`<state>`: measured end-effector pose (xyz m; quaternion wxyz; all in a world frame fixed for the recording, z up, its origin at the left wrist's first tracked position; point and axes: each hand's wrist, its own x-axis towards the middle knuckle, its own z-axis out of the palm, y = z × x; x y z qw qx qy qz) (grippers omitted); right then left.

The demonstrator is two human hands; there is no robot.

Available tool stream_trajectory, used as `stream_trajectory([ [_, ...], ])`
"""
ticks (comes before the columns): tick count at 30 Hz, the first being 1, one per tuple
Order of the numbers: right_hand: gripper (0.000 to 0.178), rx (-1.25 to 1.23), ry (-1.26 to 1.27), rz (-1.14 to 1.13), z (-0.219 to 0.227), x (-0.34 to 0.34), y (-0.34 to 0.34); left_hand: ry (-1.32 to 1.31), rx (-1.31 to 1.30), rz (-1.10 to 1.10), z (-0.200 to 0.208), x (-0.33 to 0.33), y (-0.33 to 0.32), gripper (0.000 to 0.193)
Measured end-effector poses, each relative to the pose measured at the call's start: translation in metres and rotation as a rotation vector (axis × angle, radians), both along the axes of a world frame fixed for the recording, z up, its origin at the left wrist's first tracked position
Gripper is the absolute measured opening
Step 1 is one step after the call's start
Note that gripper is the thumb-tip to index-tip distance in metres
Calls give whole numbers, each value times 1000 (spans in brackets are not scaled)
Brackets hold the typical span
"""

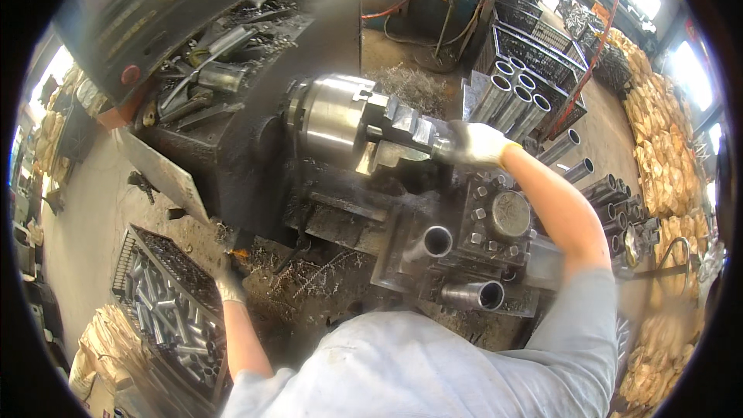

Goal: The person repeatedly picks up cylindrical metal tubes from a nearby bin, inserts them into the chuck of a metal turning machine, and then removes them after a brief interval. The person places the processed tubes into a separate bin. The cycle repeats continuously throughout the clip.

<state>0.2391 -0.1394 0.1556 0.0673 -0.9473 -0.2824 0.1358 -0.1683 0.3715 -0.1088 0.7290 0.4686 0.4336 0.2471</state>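
Note:
A lathe chuck with stepped jaws stands in the middle. At the jaws' right end, my right hand, in a pale work glove, is closed round a short metal tube; only the tube's near end shows, and whether the jaws grip it I cannot tell. My left hand, also gloved, hangs low on the left between the machine and a wire crate. Its fingers are smeared and dark, so their shape is unclear. Below my right arm is a bolted tool post. Two metal tubes lie on the carriage beside it.
A wire crate of cut tube pieces stands at lower left. Upright tubes cluster beyond my right hand, with more tubes along the right. Metal shavings lie under the machine. Tools and scrap cover the headstock. Stacked sacks line the right side.

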Motion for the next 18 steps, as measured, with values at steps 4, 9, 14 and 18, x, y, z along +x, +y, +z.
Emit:
stream_trajectory([
  [4, 62, 538, -276, -219, 61, -95, -63, 391, 424, 138, 50, 9, -24, 41],
  [9, 38, 938, -440, -678, 29, -239, -140, -174, 1793, 211, 216, 69, -41, 33],
  [14, 36, 822, -570, -918, -56, -328, -190, -320, 1964, 12, 331, 139, -42, 30],
  [18, 36, 1053, -302, -1056, -78, -379, -197, 440, 1823, -124, 379, 205, -14, 51],
])
